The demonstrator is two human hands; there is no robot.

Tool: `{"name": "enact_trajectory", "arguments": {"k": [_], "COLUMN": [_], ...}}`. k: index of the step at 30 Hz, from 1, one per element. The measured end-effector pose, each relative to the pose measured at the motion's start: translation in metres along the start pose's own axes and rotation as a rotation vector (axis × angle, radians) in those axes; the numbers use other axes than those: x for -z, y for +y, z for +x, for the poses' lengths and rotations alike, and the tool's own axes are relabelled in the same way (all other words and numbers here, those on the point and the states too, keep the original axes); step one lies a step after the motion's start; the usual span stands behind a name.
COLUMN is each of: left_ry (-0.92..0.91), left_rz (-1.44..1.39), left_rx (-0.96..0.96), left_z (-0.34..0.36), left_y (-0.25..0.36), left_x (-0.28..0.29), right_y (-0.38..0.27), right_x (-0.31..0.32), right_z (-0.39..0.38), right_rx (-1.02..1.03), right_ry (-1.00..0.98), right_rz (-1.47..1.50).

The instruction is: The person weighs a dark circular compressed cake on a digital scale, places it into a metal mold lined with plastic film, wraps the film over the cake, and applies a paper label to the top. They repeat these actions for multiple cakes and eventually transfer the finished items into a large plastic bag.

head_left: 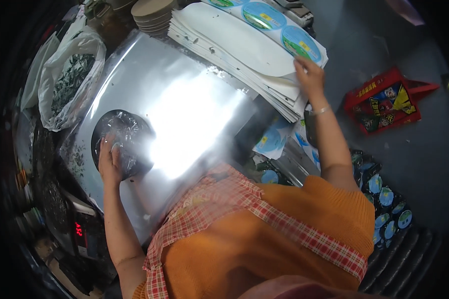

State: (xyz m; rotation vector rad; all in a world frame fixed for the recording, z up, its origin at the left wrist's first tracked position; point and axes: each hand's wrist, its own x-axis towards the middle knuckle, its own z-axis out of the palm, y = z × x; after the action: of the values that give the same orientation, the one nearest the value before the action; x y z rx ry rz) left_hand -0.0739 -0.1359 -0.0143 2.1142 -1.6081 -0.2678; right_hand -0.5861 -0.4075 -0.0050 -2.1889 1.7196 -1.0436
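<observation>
The left hand [110,158] is lying on a dark, round bundle [132,134], its fingers stretching over the film and standing slightly apart. The bundle is sitting on the shiny metal surface [169,65], just left of a strong glare. It is turning a broad face upward; its outline is looking near round, so I cannot tell a long axis. Clear, crinkled film is covering it and catching small highlights over an almost black body.

The right hand [310,77] is meeting the near corner of a label sheet [252,30], its fingers lying bent; I cannot tell whether they are pinching it. The sheet is resting on a stack of white paper [229,45], its long axis running from upper left to lower right, toward the right hand. It is showing a row of round, blue-rimmed labels with green and yellow patches on white backing.
</observation>
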Motion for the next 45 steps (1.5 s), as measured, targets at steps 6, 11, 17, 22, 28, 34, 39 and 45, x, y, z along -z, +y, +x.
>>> {"name": "enact_trajectory", "arguments": {"k": [6,11,17,22,28,34,39,45], "left_ry": [0.002,0.003,0.021,0.121,0.043,0.024,0.015,0.624], "left_rz": [-0.053,-0.026,-0.041,0.098,0.035,0.034,-0.097,-0.566], "left_rx": [-0.004,0.007,-0.015,-0.106,0.037,0.162,0.351,0.223], "left_z": [0.008,0.006,0.010,0.008,0.011,0.002,-0.006,-0.008], "left_y": [-0.001,-0.001,-0.006,-0.006,0.018,0.019,0.020,0.021], "left_x": [-0.004,-0.001,-0.006,-0.007,0.002,-0.001,0.009,0.005], "right_y": [0.105,0.094,0.092,0.101,0.043,-0.291,-0.341,-0.377], "right_x": [-0.014,-0.018,-0.022,0.014,0.073,-0.138,-0.149,-0.194], "right_z": [0.057,0.056,0.051,0.076,0.084,-0.084,-0.082,-0.109], "right_rx": [0.524,0.430,0.348,-0.116,-0.402,0.863,1.035,0.902], "right_ry": [-0.015,-0.093,0.011,0.300,0.411,-0.698,-1.004,-0.644], "right_rz": [-0.554,-0.511,-0.452,0.006,1.016,0.655,0.091,0.279]}}
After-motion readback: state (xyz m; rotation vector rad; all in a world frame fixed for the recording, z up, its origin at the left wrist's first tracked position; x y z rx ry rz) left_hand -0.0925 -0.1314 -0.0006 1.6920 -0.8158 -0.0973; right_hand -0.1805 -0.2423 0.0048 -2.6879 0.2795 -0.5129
